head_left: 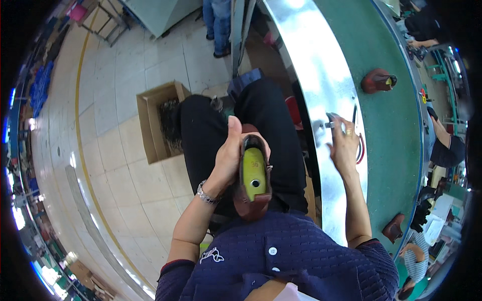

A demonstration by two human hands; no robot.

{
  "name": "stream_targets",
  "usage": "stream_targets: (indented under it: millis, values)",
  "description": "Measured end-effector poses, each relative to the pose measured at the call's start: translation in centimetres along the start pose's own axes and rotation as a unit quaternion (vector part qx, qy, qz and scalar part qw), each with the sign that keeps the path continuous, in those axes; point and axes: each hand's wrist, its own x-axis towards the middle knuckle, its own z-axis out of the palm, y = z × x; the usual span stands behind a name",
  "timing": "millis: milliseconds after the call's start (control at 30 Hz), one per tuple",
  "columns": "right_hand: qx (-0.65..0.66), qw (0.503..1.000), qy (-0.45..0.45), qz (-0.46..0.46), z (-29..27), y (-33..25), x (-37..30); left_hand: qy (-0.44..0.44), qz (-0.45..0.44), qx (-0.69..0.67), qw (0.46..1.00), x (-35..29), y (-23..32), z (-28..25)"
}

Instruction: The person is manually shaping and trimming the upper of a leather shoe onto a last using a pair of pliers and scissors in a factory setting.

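On my lap is a brown leather shoe (252, 204) with a yellow-green shoe last (254, 173) inside it. My left hand (232, 154) is closed round the shoe's far end, thumb pointing up along its side. Over the metal strip of the bench, my right hand (343, 143) has thumb and fingers apart. Its fingertips are beside a small dark tool (329, 122); whether they touch it I cannot tell. A red-handled tool (360, 150) lies by that hand, partly hidden under it.
A green belt (386, 130) runs beside the metal strip (314, 45), carrying a brown shoe (376, 81) and another brown shoe (394, 228). An open cardboard box (150, 128) with dark scraps stands left of my knees. Other people sit across the belt.
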Motion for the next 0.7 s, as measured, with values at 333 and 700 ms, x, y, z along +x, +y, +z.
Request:
stream_targets:
  millis: [333,700]
  values:
    - [0.559,0.808,-0.064,-0.175,-5.3,-2.9,-1.2,-0.119,-0.054,-0.347,0.929,7.7,4.8,3.3]
    - [0.602,0.591,0.307,0.440,2.2,14.0,-5.7,0.010,-0.014,-0.172,0.985,9.0,1.2,-0.5]
